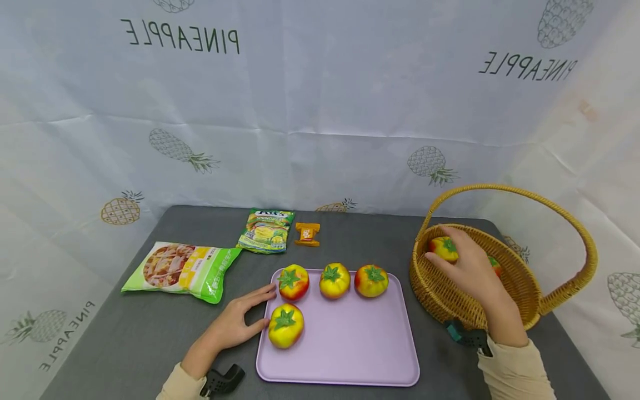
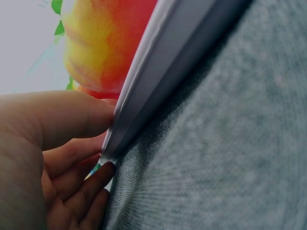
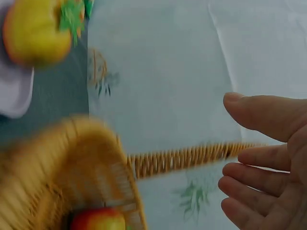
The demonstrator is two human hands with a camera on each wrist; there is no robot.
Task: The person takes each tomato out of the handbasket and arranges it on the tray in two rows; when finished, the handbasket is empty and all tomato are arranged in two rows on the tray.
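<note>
My left hand (image 1: 235, 324) rests at the left edge of a lilac tray (image 1: 357, 344), fingers extended. In the left wrist view its thumb (image 2: 81, 115) touches the tray's rim (image 2: 148, 72). On the tray sit several yellow-red toy persimmons with green leaf caps; the nearest persimmon (image 1: 286, 326) is beside the thumb. My right hand (image 1: 472, 269) hovers over a wicker basket (image 1: 425, 294), fingers spread and holding nothing. In the basket lie a persimmon (image 1: 444, 249) between thumb and fingers in the head view and another persimmon (image 1: 495, 266), partly hidden by the hand.
The basket's tall handle (image 1: 510, 190) arches over the right side. A green-white food bag (image 1: 182, 269) lies left on the grey table (image 1: 120, 344). Behind the tray are a green-yellow packet (image 1: 266, 230) and a small orange wrapped snack (image 1: 307, 234). A pineapple-print curtain (image 1: 310, 89) hangs behind.
</note>
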